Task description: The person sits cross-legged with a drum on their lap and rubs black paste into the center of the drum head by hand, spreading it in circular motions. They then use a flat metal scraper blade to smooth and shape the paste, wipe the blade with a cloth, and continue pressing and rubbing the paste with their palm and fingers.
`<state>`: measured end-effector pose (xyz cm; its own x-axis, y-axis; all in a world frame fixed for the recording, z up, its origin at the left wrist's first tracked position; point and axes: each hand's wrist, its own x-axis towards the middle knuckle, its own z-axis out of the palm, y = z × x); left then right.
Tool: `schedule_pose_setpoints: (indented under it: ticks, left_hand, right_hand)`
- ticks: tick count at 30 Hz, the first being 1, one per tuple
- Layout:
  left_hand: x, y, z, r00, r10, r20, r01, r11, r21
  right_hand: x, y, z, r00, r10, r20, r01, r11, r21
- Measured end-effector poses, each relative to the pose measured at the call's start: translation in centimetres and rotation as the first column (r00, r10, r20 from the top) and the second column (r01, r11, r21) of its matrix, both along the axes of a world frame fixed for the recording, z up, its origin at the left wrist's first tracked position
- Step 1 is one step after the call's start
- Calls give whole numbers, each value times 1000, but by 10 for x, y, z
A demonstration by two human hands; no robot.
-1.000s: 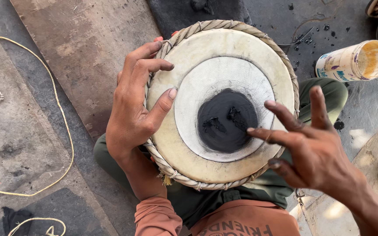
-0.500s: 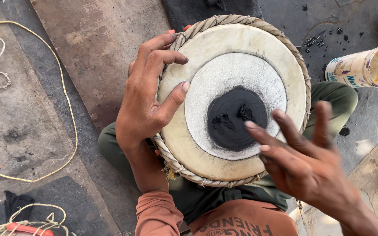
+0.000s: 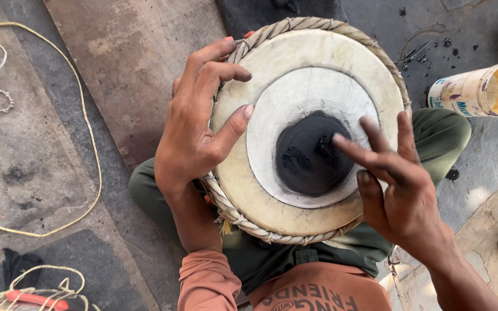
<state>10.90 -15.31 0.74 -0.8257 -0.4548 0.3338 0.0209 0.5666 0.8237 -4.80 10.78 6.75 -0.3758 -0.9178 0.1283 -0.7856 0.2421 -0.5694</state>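
We held the round, rope-rimmed hide drum [image 3: 295,190] at frame centre, left hand [image 3: 197,132] gripping its rim, right hand's [image 3: 402,190] spread fingertips [image 3: 341,141] touching the black paste patch [image 3: 312,152].

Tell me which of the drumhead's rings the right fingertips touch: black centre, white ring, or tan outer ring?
The black centre patch; the right hand reaches its edge.

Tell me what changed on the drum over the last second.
The right hand slid its fingertips from the drum rim inward onto the black patch. The left hand stayed gripping the braided rim, thumb on the skin; the drum stayed on the lap.
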Motion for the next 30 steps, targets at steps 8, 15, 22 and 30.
schedule_pose_setpoints:
  ticks: [8,15,22,30]
  left_hand:
    - [0,-1,1,1000,-4,2,4,1000,15]
    - [0,0,0,1000,-11,-15,11,1000,0]
    - [0,0,0,1000,-8,-4,8,1000,6]
    - [-1,-1,-3,1000,-7,-9,7,1000,-11]
  right_hand:
    - [-11,9,-4,933,221,-284,-226,974,16]
    - [-15,16,-13,930,210,-302,-218,976,6]
    - [-6,17,-14,943,277,-187,-281,960,7]
    - [5,0,-11,935,208,-286,-191,978,85]
